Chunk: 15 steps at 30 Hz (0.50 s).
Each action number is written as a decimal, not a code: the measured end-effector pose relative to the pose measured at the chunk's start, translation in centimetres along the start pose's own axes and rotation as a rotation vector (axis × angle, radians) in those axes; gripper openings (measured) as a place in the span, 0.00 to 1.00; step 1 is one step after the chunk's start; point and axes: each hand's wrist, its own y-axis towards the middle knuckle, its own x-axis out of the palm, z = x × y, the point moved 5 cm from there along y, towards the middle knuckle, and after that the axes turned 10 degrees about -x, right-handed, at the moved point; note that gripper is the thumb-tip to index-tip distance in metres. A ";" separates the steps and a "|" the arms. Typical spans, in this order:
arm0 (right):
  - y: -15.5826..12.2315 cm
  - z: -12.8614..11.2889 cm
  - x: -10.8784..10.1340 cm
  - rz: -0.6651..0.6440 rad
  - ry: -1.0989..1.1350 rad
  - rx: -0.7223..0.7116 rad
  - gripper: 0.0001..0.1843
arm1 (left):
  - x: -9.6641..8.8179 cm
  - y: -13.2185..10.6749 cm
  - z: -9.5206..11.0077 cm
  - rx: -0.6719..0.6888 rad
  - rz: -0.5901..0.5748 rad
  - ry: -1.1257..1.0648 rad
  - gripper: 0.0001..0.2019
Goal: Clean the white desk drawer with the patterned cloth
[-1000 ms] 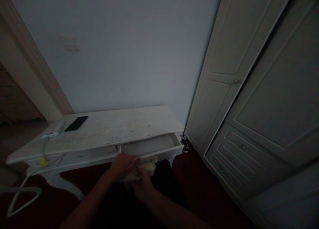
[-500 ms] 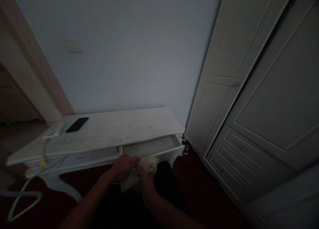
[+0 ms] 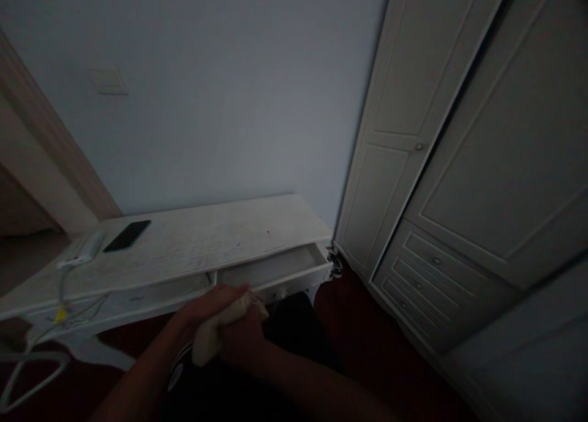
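Observation:
A cream-coloured cloth is bunched between my two hands, in front of the white desk. My left hand grips it from the upper left, fingers closed over its top. On the other side my right hand is closed round the cloth, its fingers partly hidden. Just beyond the hands, the desk's right drawer is pulled out, and its inside shows as a bare white surface. A round knob sits on the drawer front, right of the cloth.
On the white desk lie a dark phone and a white power strip, whose cable hangs at the left with a yellow tag. A wardrobe stands at the right. Shoes lie by the desk's right end.
Both hands and the cloth have drawn back towards me and to the left, off the drawer front, whose knob now shows. The view has shifted slightly right.

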 end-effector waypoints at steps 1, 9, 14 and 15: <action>0.5 -0.4 0.3 0.006 -0.012 -0.038 0.24 | -0.3 0.1 0.2 0.006 -0.051 -0.031 0.39; 2.9 -1.1 2.6 -0.005 -0.060 -0.190 0.30 | -2.1 1.1 -0.3 0.059 -0.112 0.010 0.34; 1.0 0.5 -0.1 -0.019 -0.139 -0.249 0.16 | -1.8 1.2 -0.9 -0.027 -0.042 0.004 0.40; 0.0 1.1 -1.4 -0.016 -0.156 -0.237 0.14 | -1.8 1.2 -0.9 -0.032 -0.027 0.006 0.41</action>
